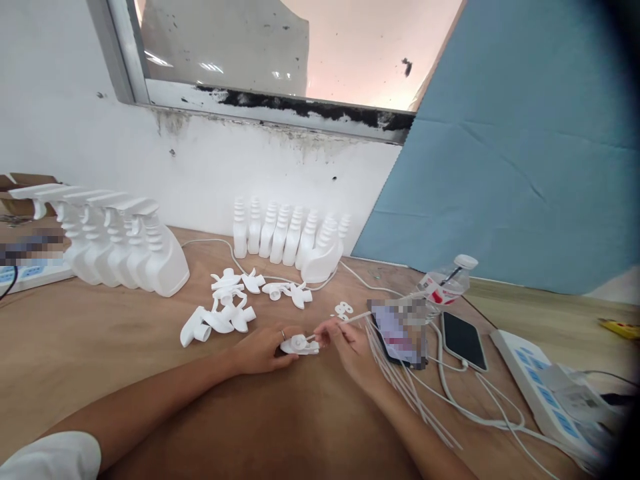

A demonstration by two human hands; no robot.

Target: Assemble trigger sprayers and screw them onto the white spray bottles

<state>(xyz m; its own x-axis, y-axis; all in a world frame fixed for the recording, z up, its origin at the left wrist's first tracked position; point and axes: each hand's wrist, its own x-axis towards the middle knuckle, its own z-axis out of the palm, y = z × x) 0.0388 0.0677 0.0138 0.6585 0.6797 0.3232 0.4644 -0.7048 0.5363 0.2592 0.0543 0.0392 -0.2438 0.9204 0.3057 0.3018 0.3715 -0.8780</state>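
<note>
My left hand (261,349) grips a white trigger spray head (299,344) low over the table, its fingers around one end. Pinched in my right hand (353,352) is a thin white plastic tube (359,317). One end of the tube is close to the spray head; I cannot tell whether it sits inside. Several loose white spray heads (220,319) lie beyond my left hand. Small white rings (343,309) are just past my right hand, and a bundle of loose clear tubes (395,367) lies beside my right forearm.
White bottles with spray heads (120,247) stand at left, bottles without them (290,233) against the wall. On the right are a phone with a lit screen (397,333), a dark-screened phone (464,340), a plastic bottle (445,283), cables (495,421) and a power strip (540,390).
</note>
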